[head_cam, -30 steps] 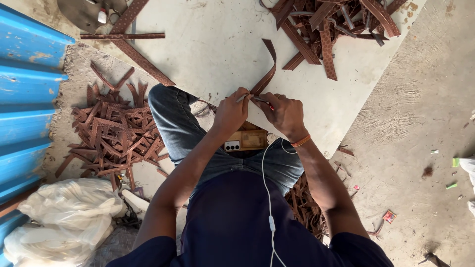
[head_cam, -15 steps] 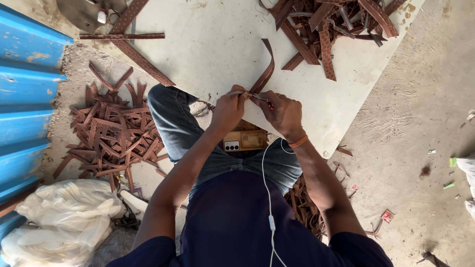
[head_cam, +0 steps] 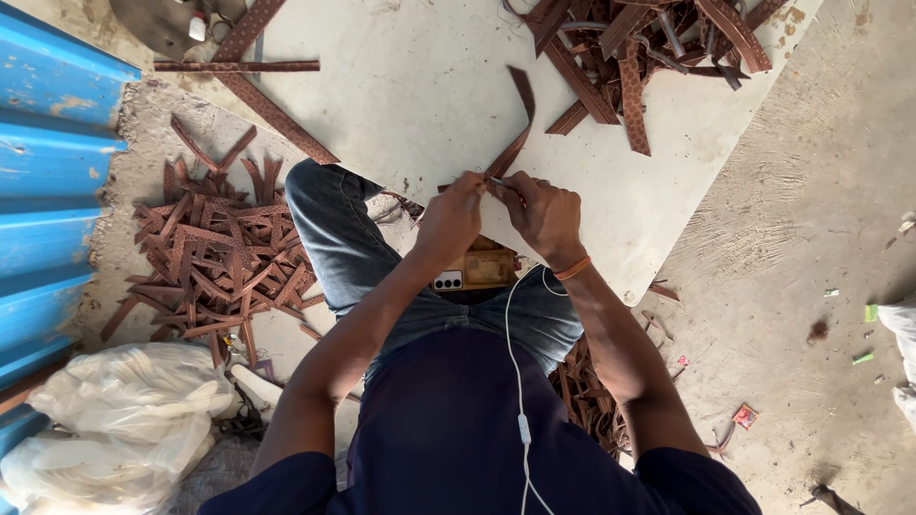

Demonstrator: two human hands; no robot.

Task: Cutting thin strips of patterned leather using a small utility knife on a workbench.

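Note:
I sit at a pale flat board [head_cam: 410,86] on the ground. My left hand [head_cam: 450,217] and my right hand [head_cam: 542,212] meet at the board's near edge, both pinching the near end of one brown leather strip [head_cam: 520,119] that curves up and away from me. A small thin tool seems to show between my right fingers, too small to tell. A phone [head_cam: 448,279] on a wooden block [head_cam: 489,268] rests in my lap just under the hands.
A heap of brown strips [head_cam: 634,48] lies at the board's far right. Long strips [head_cam: 277,114] cross its left edge. Another pile of cut strips [head_cam: 215,253] covers the ground left of my knee. White plastic bags [head_cam: 105,420] sit low left beside a blue corrugated sheet [head_cam: 48,191].

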